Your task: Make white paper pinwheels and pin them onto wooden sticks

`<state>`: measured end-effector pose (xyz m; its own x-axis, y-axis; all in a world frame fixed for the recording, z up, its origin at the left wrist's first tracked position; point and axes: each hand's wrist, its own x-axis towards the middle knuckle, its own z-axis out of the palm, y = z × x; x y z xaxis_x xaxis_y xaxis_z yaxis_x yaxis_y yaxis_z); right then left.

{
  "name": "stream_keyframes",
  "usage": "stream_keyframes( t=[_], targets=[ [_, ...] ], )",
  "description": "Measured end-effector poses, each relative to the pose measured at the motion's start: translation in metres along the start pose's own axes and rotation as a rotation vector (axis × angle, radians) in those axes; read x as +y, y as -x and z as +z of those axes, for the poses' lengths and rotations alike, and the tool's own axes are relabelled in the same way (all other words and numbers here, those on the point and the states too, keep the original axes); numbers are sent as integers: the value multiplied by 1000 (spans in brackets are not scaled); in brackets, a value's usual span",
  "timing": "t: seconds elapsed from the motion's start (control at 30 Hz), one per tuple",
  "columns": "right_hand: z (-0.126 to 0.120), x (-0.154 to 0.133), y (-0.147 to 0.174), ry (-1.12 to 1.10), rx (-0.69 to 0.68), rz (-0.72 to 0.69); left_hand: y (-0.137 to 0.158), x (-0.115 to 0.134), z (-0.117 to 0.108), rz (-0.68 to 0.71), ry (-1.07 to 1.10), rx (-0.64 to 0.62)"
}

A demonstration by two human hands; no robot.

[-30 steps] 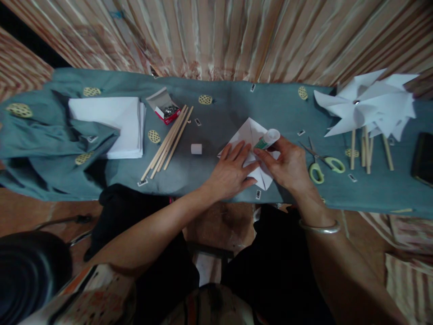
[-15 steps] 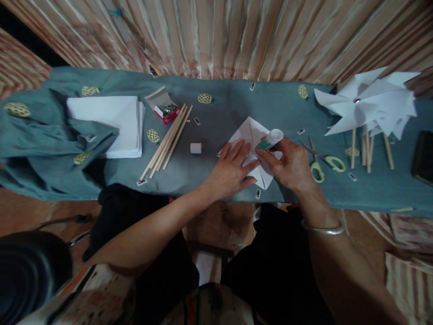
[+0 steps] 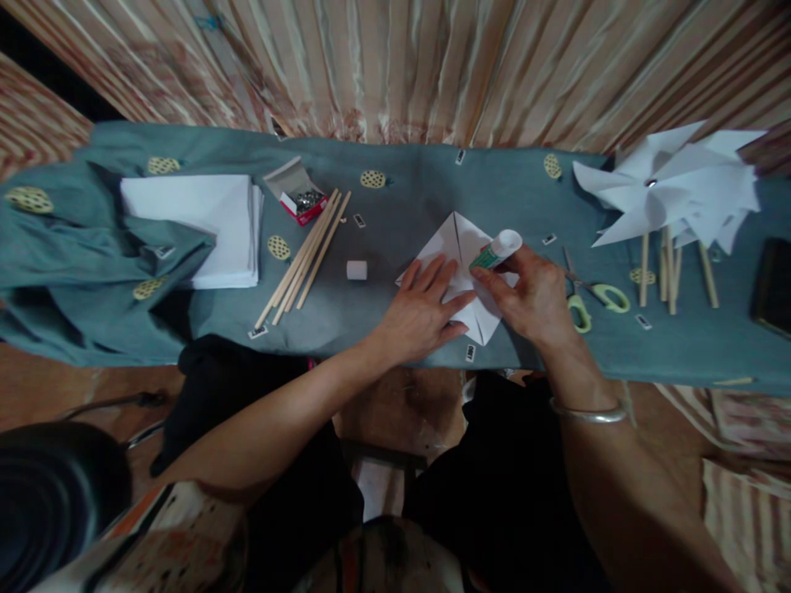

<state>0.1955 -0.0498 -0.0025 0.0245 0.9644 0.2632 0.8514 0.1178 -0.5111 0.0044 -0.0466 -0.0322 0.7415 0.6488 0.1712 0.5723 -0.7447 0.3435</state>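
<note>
A creased white paper square (image 3: 456, 240) lies cornerwise on the cloth, with cut or fold lines running toward its middle. My left hand (image 3: 426, 307) rests flat on its left part, fingers spread. In my right hand (image 3: 535, 296) is a green and white glue stick (image 3: 494, 251), gripped between thumb and fingers. It leans over the paper, its lower end down near the sheet's middle; the tip itself is hidden. To the left, a white glue stick cap (image 3: 357, 270) lies on its side. Close to my right hand are scissors (image 3: 581, 292) with light green handles.
Left of the cap lie several wooden sticks (image 3: 309, 255) and an open red box of small metal pins (image 3: 302, 202). A white paper stack (image 3: 228, 231) is farther left, partly under bunched cloth. Several paper pinwheels (image 3: 673, 185) on sticks lie at right, beside a dark phone-like object (image 3: 772, 284).
My right hand and the glue stick have shifted slightly to the right over the paper. My left hand stays in place on the sheet.
</note>
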Motion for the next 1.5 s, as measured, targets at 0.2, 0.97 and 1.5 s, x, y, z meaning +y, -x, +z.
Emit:
stream_keyframes(
  t=[0.2,0.97,1.5],
  targets=[
    [3,1,-3,-3,17,7,0,0,1,-2,-8,-6],
    [7,-7,-3,-31,-23,-4,1,-1,4,11,5,24],
    [1,-2,3,-27,-37,-51,0,-3,4,11,25,17]
  ],
)
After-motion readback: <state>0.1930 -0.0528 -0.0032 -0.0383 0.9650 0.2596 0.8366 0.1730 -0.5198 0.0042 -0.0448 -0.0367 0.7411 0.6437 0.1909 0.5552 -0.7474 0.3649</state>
